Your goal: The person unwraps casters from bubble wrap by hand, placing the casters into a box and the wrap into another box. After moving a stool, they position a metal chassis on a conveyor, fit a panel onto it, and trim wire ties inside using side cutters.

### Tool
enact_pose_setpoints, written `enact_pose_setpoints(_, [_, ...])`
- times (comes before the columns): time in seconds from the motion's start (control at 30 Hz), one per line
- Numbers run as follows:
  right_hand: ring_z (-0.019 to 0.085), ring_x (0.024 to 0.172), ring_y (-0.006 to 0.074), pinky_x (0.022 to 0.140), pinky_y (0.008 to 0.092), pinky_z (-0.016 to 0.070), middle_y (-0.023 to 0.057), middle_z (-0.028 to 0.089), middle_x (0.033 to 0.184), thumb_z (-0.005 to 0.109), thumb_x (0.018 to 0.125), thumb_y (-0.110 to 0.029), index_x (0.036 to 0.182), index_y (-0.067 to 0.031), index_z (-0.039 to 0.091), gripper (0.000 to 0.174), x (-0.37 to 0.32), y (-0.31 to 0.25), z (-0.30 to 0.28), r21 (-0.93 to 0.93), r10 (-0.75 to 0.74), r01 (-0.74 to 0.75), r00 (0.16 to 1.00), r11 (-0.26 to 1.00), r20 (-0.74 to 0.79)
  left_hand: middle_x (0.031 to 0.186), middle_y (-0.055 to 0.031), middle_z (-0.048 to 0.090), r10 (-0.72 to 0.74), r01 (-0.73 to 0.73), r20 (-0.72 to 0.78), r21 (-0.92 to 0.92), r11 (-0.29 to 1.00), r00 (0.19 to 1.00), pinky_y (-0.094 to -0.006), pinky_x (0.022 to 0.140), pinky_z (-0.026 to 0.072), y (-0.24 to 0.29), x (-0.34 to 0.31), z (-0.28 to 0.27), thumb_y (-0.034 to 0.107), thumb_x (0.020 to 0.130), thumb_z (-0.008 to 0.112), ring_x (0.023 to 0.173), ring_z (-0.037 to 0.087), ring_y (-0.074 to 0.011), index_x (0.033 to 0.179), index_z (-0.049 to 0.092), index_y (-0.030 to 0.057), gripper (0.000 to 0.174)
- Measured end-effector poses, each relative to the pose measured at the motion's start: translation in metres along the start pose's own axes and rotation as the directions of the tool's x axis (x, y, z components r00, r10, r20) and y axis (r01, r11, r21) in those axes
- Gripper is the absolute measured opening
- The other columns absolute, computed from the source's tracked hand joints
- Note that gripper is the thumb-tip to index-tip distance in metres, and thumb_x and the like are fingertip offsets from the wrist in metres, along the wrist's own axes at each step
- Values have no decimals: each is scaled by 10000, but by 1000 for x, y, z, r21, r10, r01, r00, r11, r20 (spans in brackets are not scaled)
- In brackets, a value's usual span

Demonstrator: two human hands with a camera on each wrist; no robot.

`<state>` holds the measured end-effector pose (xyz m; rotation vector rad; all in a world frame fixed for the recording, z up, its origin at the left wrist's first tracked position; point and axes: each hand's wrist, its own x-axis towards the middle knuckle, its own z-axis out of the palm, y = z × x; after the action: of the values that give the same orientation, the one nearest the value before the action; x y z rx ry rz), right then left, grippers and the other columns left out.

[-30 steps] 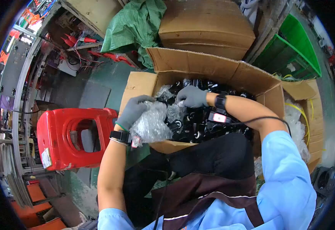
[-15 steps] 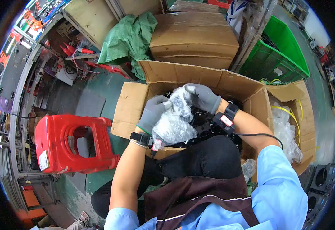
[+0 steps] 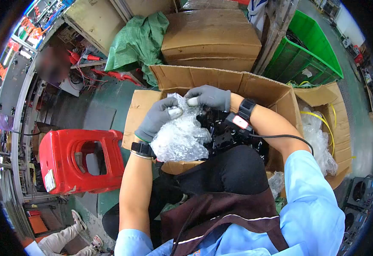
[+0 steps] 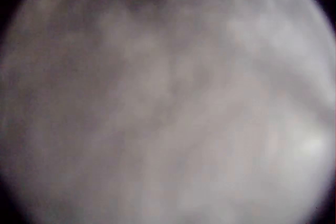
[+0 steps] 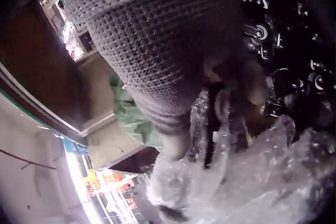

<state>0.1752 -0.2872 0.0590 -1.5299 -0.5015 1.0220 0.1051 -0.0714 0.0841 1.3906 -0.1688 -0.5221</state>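
Observation:
A bunched sheet of clear bubble wrap (image 3: 181, 138) lies between both hands, over the left end of an open cardboard box (image 3: 259, 87). My gray-gloved left hand (image 3: 155, 118) pinches its upper edge with thumb and fingers. Opposite it, my gloved right hand (image 3: 211, 97) pinches the top edge close by. The right wrist view shows the glove (image 5: 152, 50) with the fingertips at crumpled bubble wrap (image 5: 257, 182). Glossy black parts (image 3: 227, 138) fill the box beneath. Pale, blurred material covers the left wrist view.
A red plastic stool (image 3: 62, 160) stands left of the box. Behind are a closed carton (image 3: 210, 38), a green sheet (image 3: 133, 42) and a green crate (image 3: 303, 59). More clear plastic wrap (image 3: 316, 136) lies at the right. Another person's legs (image 3: 62, 239) show at lower left.
Both hands first moved together at the wrap, raising part of it, then shifted left. The wrap now looks looser and more spread out. Another person's legs have come into view at lower left.

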Motion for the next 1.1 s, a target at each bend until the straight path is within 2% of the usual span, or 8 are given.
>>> enact_pose_setpoints(0.17, [624, 849, 181, 731, 314, 485, 86, 671, 869, 700, 663, -236, 847, -89, 688, 236, 10, 7, -3, -710, -466, 187, 857, 678, -219, 828, -27, 582, 64, -11, -256, 203, 979, 965, -236, 679, 437, 4, -21, -31, 161, 800, 601, 753, 538, -94, 924, 584, 0, 203])
enact_pose_setpoints(0.27, [618, 788, 191, 743, 314, 475, 83, 661, 820, 712, 631, -185, 777, -47, 664, 206, 4, 11, -24, -596, -520, 304, 822, 743, -230, 816, -34, 582, 28, -40, -546, -9, 999, 837, -235, 651, 450, -8, -43, -63, 174, 822, 578, 729, 553, -105, 969, 583, -10, 236])
enact_pose_setpoints(0.53, [538, 717, 99, 675, 255, 454, 27, 609, 788, 675, 741, -118, 834, -15, 601, 157, 4, 3, -9, -120, -416, 399, 883, 909, -217, 1152, -129, 552, 59, -111, -350, -130, 985, 935, -260, 830, 473, -21, -58, -51, 90, 818, 540, 972, 574, -184, 1254, 437, 16, 455])
enact_pose_setpoints(0.67, [553, 730, 106, 659, 275, 457, 32, 614, 814, 655, 761, -170, 831, -53, 585, 154, 10, -31, 37, -394, -386, 297, 906, 870, -170, 941, -96, 598, 225, -69, -316, 436, 897, 922, -289, 748, 466, -52, -10, 2, 140, 799, 578, 844, 569, -155, 1022, 548, 23, 254])
enact_pose_setpoints(0.73, [573, 820, 140, 782, 289, 461, 49, 615, 848, 671, 744, -161, 876, -45, 596, 192, 3, -56, 59, -89, -205, 194, 969, 977, -140, 835, -80, 621, 329, -93, -402, 504, 858, 854, -303, 707, 463, -59, -1, 9, 165, 790, 598, 780, 567, -140, 906, 603, 27, 180])
enact_pose_setpoints(0.83, [534, 947, 170, 834, 294, 433, 43, 542, 1013, 745, 590, -110, 1045, -35, 513, 515, 9, -17, 32, 54, -442, 464, 868, 884, -228, 797, -84, 654, 360, -189, -343, 441, 877, 868, -300, 691, 460, -26, -15, 23, 197, 769, 631, 739, 553, -100, 855, 636, 29, 189])
enact_pose_setpoints(0.97, [589, 782, 153, 738, 290, 465, 44, 615, 782, 756, 586, -156, 911, -46, 633, 365, 16, 33, 21, -604, -318, 198, 943, 772, -98, 860, -164, 629, 225, 126, -208, 935, 331, 952, -425, 719, 457, -17, -16, 24, 145, 712, 569, 812, 587, -349, 893, 652, 71, 212])
enact_pose_setpoints(1.1, [594, 714, 150, 668, 282, 465, 94, 650, 758, 721, 653, -172, 816, -14, 641, 240, -29, -22, 34, -572, -395, 129, 841, 810, -370, 800, -170, 625, 505, -18, -217, 908, 418, 835, -436, 685, 459, 8, -26, 38, 174, 709, 556, 761, 592, -357, 773, 654, 66, 159])
